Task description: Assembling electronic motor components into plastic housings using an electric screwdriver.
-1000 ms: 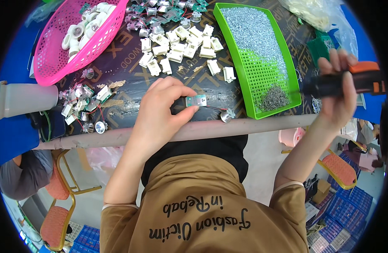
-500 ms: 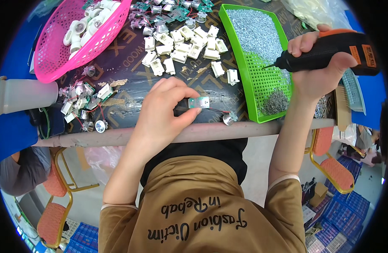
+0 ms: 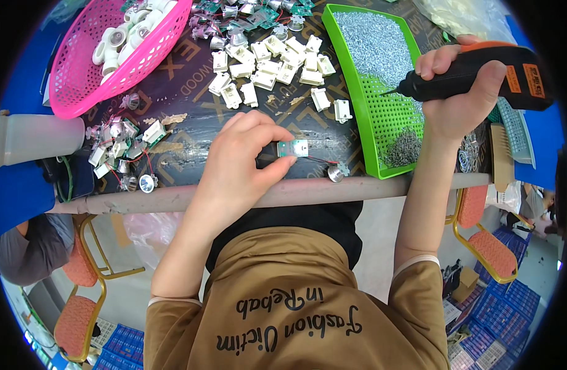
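Note:
Between its thumb and fingers, my left hand [image 3: 245, 153] pinches a small green circuit board [image 3: 293, 148] close to the table's front edge. A red and black wire leads from the board to a silver reflector lamp head [image 3: 336, 172] lying to its right. My right hand [image 3: 459, 89] is wrapped round a black and orange electric screwdriver [image 3: 475, 74]. The screwdriver's thin bit points left, over the green perforated tray [image 3: 371, 161]. Silver screws [image 3: 373, 46] fill the tray's far part, and a darker heap of small metal pieces [image 3: 404, 148] lies at its near end.
White plastic housings [image 3: 271, 65] lie loose beyond my left hand. At the left are finished-looking wired boards [image 3: 120, 145], a pink basket [image 3: 67, 102] of white parts and a translucent tub [image 3: 40, 142]. More boards with reflectors [image 3: 246, 24] are piled at the back.
The screwdriver has shifted slightly left and its bit is a little higher over the tray. My left hand keeps its pinch on the board almost unmoved.

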Motion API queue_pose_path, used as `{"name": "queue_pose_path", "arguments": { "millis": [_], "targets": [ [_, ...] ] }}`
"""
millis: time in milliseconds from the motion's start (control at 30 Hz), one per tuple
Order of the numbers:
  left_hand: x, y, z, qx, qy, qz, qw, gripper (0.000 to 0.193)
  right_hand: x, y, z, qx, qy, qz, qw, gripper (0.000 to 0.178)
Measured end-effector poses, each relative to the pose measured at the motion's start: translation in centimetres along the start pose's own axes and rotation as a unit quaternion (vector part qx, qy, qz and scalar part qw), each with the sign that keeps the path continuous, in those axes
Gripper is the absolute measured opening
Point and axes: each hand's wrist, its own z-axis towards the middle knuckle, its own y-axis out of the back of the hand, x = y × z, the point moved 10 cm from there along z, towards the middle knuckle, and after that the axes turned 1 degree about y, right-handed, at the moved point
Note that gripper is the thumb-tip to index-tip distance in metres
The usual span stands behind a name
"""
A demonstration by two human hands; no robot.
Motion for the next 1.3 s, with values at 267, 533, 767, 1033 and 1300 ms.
{"name": "queue_pose_path", "arguments": {
  "millis": [267, 533, 767, 1033, 1300],
  "targets": [
    [0.0, -0.1, 0.1, 0.002, -0.001, -0.008, 1.000, 0.026, 0.0, 0.1, -0.4, -0.008, -0.019, 0.005, 1.000, 0.061],
    [-0.1, -0.1, 0.1, 0.006, 0.002, -0.002, 1.000, 0.026, 0.0, 0.5, -0.4, -0.005, -0.013, 0.020, 1.000, 0.061],
    [0.0, 0.0, -0.1, 0.001, 0.011, -0.012, 1.000, 0.022, -0.6, 0.4, -0.3, -0.002, -0.032, 0.022, 0.999, 0.062],
    [-0.3, -0.2, 0.1, -0.003, -0.012, -0.027, 1.000, 0.024, 2.6, -0.5, 0.2, 0.063, -0.020, 0.055, 0.996, 0.069],
    [0.0, 0.0, 0.1, -0.007, -0.005, -0.029, 1.000, 0.024, 5.5, -7.9, -0.9, 0.146, -0.055, 0.173, 0.972, 0.062]
  ]
}}
